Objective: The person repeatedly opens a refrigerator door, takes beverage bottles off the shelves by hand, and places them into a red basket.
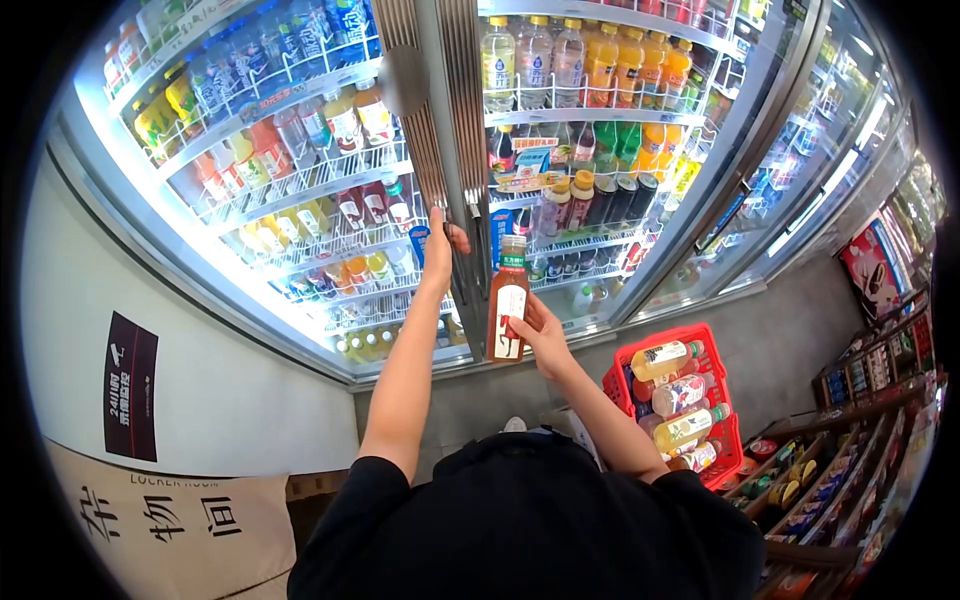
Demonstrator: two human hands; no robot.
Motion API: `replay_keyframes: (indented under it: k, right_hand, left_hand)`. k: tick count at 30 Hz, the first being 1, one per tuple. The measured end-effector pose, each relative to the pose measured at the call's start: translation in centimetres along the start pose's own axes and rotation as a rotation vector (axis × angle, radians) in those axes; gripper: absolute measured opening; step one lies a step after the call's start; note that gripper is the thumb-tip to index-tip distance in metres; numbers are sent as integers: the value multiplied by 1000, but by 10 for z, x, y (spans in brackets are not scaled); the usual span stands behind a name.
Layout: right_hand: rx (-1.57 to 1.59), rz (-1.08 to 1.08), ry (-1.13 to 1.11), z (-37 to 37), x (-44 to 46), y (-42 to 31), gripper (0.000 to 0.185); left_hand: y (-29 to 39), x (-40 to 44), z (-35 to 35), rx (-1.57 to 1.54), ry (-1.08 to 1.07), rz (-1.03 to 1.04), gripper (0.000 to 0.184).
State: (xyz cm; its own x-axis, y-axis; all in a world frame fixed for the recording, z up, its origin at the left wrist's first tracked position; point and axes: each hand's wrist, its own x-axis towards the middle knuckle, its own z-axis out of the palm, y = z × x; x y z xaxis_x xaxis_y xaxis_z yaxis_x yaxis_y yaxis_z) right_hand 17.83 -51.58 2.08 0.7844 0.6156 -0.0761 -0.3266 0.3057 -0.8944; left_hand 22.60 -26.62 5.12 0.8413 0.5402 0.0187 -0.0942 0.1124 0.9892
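My right hand (546, 342) is wrapped around the lower part of a tea bottle (509, 305), which stands upright in front of the fridge doors. The bottle holds reddish-brown liquid and has a white label, a green neck band and a pale cap. Farther left, my left hand (440, 250) grips the vertical handle (447, 213) of the left fridge door, its fingers curled around the edge. Behind that door (427, 120), shelves of drinks show brightly lit.
A red shopping basket (737, 425) with several drink bottles stands on the floor to my right. Glass fridges (760, 190) continue along that side. Snack shelves (830, 500) fill the lower right. A white wall panel (220, 390) is at left.
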Motion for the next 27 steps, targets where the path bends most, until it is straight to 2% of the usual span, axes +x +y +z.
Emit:
replay_keyframes:
  k: [1, 4, 5, 9, 14, 21, 27]
  right_hand:
    - [3, -16, -10, -2, 5, 2, 72]
    - [-2, -42, -19, -6, 13, 3, 70]
    - [-13, -53, -50, -6, 14, 0, 69]
    - [-9, -61, -85, -8, 14, -2, 67]
    - [-27, -87, -83, -7, 21, -20, 70]
    - [-52, -143, -67, -15, 26, -26, 69]
    - [-3, -172, -54, -15, 22, -16, 68]
  left_hand:
    - [-5, 2, 2, -21, 47, 4, 72]
    - [-1, 1, 2, -56, 29, 7, 69]
    - [3, -4, 8, -67, 95, -9, 64]
    - [0, -3, 10, -76, 133, -18, 59]
    - [0, -1, 12, -80, 176, -38, 58]
    - [-1, -5, 10, -73, 125, -30, 58]
    - [4, -78, 1, -37, 55, -60, 60]
